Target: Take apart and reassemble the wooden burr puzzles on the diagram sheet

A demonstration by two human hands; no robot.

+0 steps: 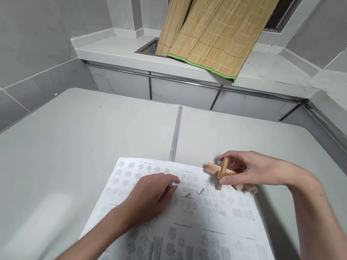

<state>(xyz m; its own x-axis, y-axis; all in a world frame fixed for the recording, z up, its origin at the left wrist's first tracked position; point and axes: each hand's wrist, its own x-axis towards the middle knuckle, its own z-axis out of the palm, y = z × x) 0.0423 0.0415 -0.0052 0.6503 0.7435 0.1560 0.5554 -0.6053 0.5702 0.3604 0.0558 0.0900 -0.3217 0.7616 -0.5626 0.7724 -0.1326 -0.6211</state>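
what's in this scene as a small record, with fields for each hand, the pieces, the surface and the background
left hand: over the printed diagram sheet, thumb and index fingertips close together, no held thing visible
right hand: gripping wooden puzzle pieces near the sheet's far right corner
pieces: crossed, partly hidden by the fingers; one end bears a dark mark
surface: pale table with a seam strip
background: green-edged bamboo mat hanging over a pale ledge

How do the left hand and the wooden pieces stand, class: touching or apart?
Apart. The head view plainly shows a stretch of the printed sheet between the left hand and the wooden pieces.
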